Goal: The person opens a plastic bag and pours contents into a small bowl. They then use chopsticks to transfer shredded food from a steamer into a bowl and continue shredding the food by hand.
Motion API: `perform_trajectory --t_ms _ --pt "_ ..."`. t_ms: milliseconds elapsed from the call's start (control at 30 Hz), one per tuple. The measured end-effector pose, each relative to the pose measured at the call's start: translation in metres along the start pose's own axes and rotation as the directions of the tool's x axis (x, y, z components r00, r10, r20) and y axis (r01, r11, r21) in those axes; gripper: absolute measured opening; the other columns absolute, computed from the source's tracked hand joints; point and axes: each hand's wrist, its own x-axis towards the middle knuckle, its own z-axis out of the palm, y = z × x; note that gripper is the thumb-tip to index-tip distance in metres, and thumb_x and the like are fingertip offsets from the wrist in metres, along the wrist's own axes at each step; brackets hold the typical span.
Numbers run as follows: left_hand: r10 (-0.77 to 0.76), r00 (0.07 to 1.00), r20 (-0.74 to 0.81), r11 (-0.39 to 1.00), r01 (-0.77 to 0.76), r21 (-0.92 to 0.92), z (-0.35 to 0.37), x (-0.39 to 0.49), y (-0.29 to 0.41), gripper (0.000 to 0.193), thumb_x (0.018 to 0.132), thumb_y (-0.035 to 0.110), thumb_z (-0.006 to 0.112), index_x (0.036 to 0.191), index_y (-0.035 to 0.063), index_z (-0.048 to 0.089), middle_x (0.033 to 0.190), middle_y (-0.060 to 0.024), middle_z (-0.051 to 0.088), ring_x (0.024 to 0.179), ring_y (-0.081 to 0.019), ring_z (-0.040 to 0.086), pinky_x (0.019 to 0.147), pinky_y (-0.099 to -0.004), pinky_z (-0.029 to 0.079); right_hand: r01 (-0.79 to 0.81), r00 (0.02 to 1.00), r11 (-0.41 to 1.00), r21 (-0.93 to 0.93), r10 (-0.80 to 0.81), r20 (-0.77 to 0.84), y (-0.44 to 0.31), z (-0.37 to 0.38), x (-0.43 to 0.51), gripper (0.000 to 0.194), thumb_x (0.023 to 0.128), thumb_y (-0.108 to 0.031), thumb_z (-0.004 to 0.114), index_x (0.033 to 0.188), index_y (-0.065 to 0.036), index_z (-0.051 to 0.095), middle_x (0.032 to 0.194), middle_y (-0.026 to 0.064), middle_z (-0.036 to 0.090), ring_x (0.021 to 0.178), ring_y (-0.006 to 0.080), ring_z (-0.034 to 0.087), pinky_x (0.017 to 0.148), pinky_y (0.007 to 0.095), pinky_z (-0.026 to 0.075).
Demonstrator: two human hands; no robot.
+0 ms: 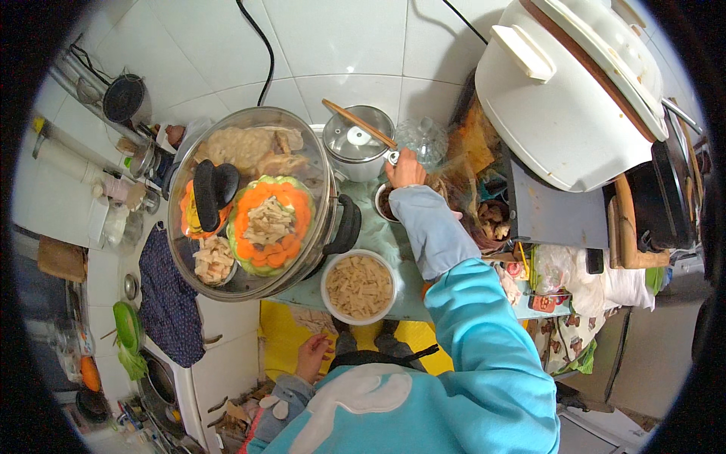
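My right hand (406, 169) is at a small knob or valve by the edge of a small lidded pot (359, 142); its fingers are partly hidden, so I cannot tell if they grip it. Wooden chopsticks (358, 122) lie across that pot's glass lid. Below the hand sits a small bowl with dark contents (385, 203). My left hand (313, 355) hangs low by my body, fingers loosely apart, holding nothing. In front of me stands a white bowl of pale cut strips (360, 287). On its left is a large steamer with a clear lid (283, 127), covering dishes of sliced carrot, greens and pale pieces.
A large white cooker (567, 108) stands on a grey surface (558, 213) at the right. Plastic bags and dried goods crowd beneath it. A ridged clear glass or plastic container (422, 139) stands behind my right hand. A dark patterned cloth (169, 301) hangs at the left.
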Motion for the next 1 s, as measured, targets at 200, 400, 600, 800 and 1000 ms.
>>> perform_trajectory --t_ms 200,400,600,800,1000 --pt "0.000 1.000 0.002 1.000 0.000 0.002 0.002 -0.001 0.002 0.031 0.083 0.015 0.049 0.110 0.0008 0.047 0.093 -0.0091 0.057 0.076 -0.0156 0.057 0.059 -0.0254 0.045 -0.017 1.000 1.000 -0.016 0.017 0.016 0.000 -0.001 0.000 0.038 0.067 -0.026 0.064 0.088 -0.003 0.043 0.088 0.0186 0.051 0.072 0.0361 0.056 0.061 0.0452 0.045" --pt "-0.005 1.000 0.019 1.000 0.005 0.008 0.004 0.000 0.004 0.034 0.082 0.020 0.051 0.110 0.0007 0.047 0.093 -0.0101 0.057 0.076 -0.0176 0.058 0.062 -0.0274 0.046 -0.040 0.999 0.999 0.012 0.040 -0.002 0.003 -0.001 -0.001 0.036 0.066 -0.025 0.065 0.089 -0.006 0.046 0.086 0.0166 0.053 0.072 0.0373 0.055 0.059 0.0469 0.044" --pt "-0.029 1.000 0.010 0.999 0.028 0.018 0.007 -0.001 0.011 0.029 0.083 0.015 0.050 0.108 0.0001 0.048 0.093 -0.0089 0.058 0.075 -0.0148 0.056 0.061 -0.0249 0.045 -0.075 0.997 0.996 0.048 0.074 0.020 0.000 -0.002 -0.003 0.039 0.066 -0.025 0.067 0.092 -0.006 0.046 0.091 0.0165 0.052 0.076 0.0360 0.055 0.061 0.0449 0.044" --pt "-0.019 1.000 0.006 1.000 0.019 0.011 0.005 -0.001 0.010 0.030 0.083 0.016 0.050 0.108 0.0003 0.049 0.093 -0.0097 0.058 0.075 -0.0154 0.057 0.060 -0.0249 0.045 -0.038 0.999 0.993 0.113 0.038 0.009 0.005 -0.003 -0.005 0.037 0.067 -0.023 0.067 0.093 -0.007 0.046 0.091 0.0154 0.052 0.080 0.0360 0.054 0.065 0.0436 0.044" --pt "-0.005 1.000 0.006 0.999 0.005 0.034 -0.005 -0.002 0.008 0.031 0.082 0.017 0.051 0.109 0.0006 0.049 0.093 -0.0100 0.058 0.074 -0.0156 0.057 0.060 -0.0251 0.045 -0.059 0.998 0.989 0.135 0.053 0.045 0.007 0.003 -0.005 0.034 0.068 -0.017 0.063 0.095 -0.006 0.047 0.093 0.0158 0.050 0.081 0.0347 0.054 0.068 0.0428 0.045"
